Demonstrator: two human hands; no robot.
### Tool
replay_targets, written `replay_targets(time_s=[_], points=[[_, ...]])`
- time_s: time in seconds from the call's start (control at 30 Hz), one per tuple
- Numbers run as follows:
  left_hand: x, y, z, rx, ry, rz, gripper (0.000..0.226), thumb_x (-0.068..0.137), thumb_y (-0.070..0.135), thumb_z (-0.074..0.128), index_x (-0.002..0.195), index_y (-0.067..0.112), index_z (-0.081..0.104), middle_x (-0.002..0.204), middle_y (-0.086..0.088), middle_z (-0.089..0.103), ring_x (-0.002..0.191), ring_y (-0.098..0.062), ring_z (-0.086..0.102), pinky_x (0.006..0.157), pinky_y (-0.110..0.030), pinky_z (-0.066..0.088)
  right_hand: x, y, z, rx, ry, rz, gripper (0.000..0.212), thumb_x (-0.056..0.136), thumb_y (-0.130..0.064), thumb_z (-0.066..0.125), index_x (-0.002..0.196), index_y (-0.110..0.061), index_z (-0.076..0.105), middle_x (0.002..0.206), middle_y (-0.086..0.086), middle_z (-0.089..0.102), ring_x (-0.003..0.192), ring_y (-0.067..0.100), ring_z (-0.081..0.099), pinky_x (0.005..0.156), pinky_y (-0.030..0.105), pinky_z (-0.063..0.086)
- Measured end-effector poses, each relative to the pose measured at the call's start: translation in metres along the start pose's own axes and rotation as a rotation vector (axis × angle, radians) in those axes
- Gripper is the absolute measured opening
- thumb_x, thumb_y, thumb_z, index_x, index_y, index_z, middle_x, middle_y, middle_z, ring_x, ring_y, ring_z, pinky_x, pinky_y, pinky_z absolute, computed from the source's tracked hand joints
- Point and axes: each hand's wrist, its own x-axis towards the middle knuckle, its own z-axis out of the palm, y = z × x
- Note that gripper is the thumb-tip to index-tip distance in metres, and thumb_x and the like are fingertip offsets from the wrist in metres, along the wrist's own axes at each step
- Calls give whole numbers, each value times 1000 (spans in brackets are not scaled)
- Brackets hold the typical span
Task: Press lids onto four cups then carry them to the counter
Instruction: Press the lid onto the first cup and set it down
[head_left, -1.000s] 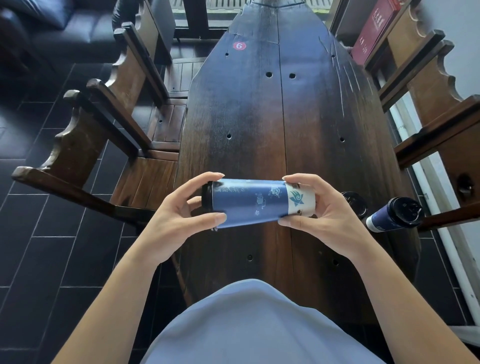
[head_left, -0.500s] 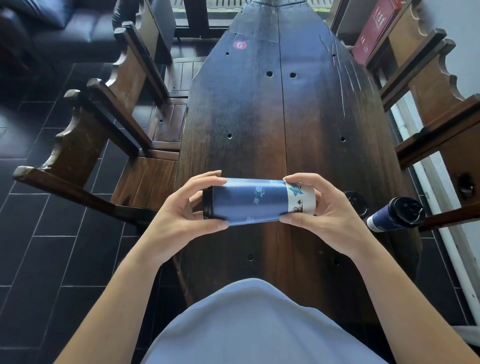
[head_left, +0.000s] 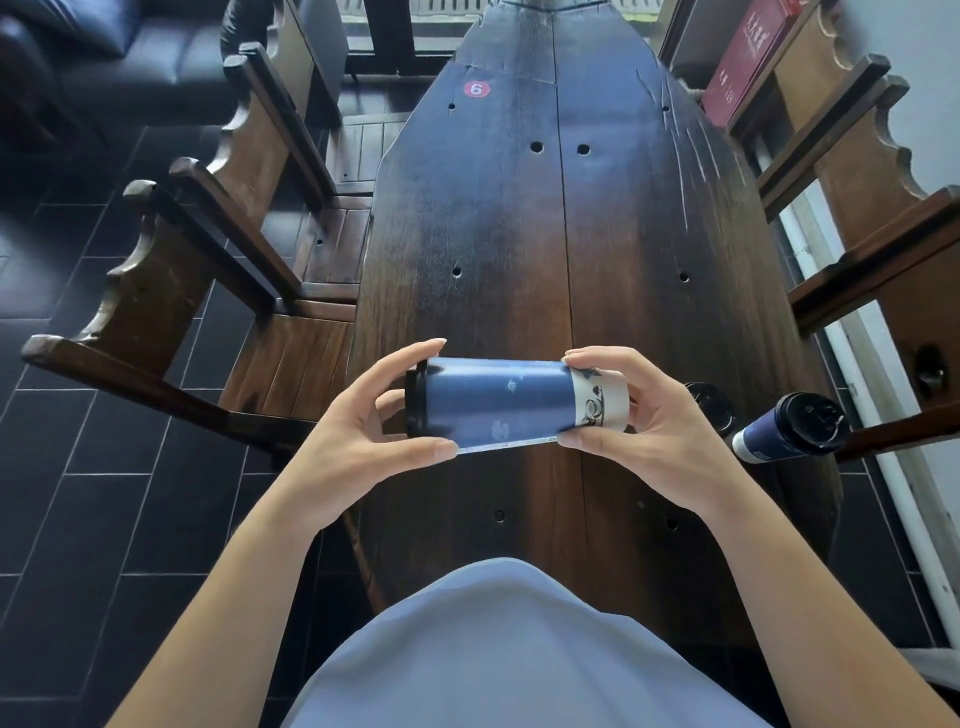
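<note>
Spanning dark tiles (head_left: 130, 519), wooden table (head_left: 519, 234)

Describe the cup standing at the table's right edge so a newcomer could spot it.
Follow the long dark wooden table to its near right edge. The navy cup stands there, black-lidded, beside a second black lid; unlike the held cup, no hand touches it.

**A café or tea house seating area**

A long dark wooden table (head_left: 519, 234) carries a red number sticker (head_left: 476, 89). Carved wooden chairs (head_left: 171, 280) line both sides, lidded takeaway cups (head_left: 792, 427) stand on it, and a dark sofa (head_left: 104, 57) sits nearby.
</note>
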Motion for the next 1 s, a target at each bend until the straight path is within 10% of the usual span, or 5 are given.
replay_targets(time_s=[0.2,0.53,0.77,1.0], points=[[0,0,-1,17,5,66,79,72,18,94,143,32,65,157,4,51,143,-29,51,99,-38,60,-1,3,1,44,11,34,61,79,-22,84,134,-22,59,129,-3,61,120,26,60,90,35,60],[0,1,1,25,37,-23,89,68,52,98,147,46,58,142,10,63,129,-29,64,98,-46,61,1,2,-2,-9,-5,-18,66,76,-15,86,135,-27,58,143,-1,50,134,25,48,96,37,58],[-1,3,3,5,-18,29,96,70,13,95,153,37,53,150,5,56,134,-31,59,99,-42,61,0,1,2,68,-10,14,66,78,-16,85,137,-20,57,127,-2,59,124,29,57,94,44,59],[-1,5,2,55,27,-16,83,70,33,93,145,49,59,135,3,69,125,-33,67,97,-51,62,1,-5,0,85,31,21,65,76,-34,86,134,-38,58,145,-13,53,135,20,52,91,32,60]])
